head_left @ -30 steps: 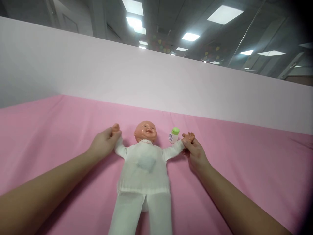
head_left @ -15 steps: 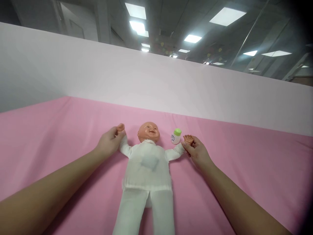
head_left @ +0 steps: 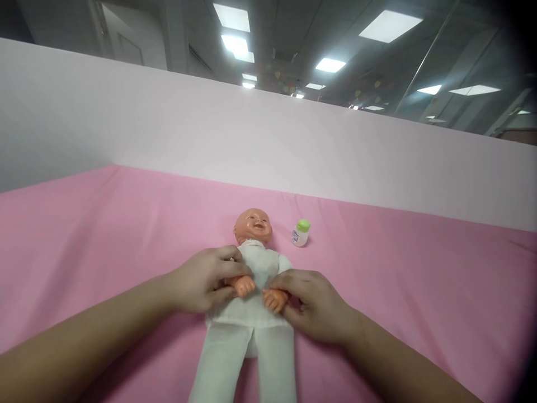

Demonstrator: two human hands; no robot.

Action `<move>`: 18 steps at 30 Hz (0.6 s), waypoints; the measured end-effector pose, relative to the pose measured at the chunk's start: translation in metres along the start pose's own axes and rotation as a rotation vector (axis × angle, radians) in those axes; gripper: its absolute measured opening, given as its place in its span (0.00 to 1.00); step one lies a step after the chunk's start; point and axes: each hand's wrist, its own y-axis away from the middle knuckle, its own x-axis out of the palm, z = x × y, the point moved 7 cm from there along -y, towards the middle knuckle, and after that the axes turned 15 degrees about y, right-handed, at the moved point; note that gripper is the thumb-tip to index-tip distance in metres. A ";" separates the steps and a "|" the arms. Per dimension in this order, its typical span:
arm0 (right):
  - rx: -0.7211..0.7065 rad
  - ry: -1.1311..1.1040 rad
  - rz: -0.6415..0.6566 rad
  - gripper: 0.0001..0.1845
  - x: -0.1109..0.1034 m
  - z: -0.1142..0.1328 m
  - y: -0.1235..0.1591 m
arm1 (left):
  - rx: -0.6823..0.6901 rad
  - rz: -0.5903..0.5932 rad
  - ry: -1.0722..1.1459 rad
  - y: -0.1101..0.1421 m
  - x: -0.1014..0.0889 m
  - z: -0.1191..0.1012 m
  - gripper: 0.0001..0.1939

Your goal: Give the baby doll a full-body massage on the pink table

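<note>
A baby doll (head_left: 251,319) with a plastic head and a white cloth body lies on its back, its head away from me. My left hand (head_left: 210,280) is closed around the doll's arm on the left, just behind its plastic hand (head_left: 244,286). On the other side, my right hand (head_left: 314,302) grips the doll's other arm by the wrist, with that plastic hand (head_left: 275,300) showing between my fingers. Both doll hands rest over its belly, close together but apart. Most of the doll's forearms are hidden by my fingers.
A small white bottle with a green cap (head_left: 301,233) stands right of the doll's head. Pink sheeting (head_left: 398,291) covers the surface beneath. A white padded wall (head_left: 268,140) rises behind it, with glass (head_left: 319,33) reflecting ceiling lights above.
Both my hands have moved inward and toward me, bringing the doll's arms from spread out at its sides to folded over its belly. The bottle has stayed in place.
</note>
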 end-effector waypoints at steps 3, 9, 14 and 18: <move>0.116 -0.040 -0.046 0.23 -0.004 -0.021 0.001 | -0.029 -0.035 -0.025 0.001 -0.006 0.007 0.18; 0.665 -0.357 -0.269 0.27 -0.010 -0.115 0.018 | -0.309 -0.275 -0.175 0.011 -0.044 0.051 0.20; 0.860 -0.595 -0.301 0.29 0.003 -0.164 0.027 | -0.708 -0.520 0.034 0.042 -0.073 0.117 0.22; 0.987 -0.599 -0.150 0.28 0.020 -0.182 0.040 | -0.844 -0.486 0.089 0.053 -0.078 0.148 0.24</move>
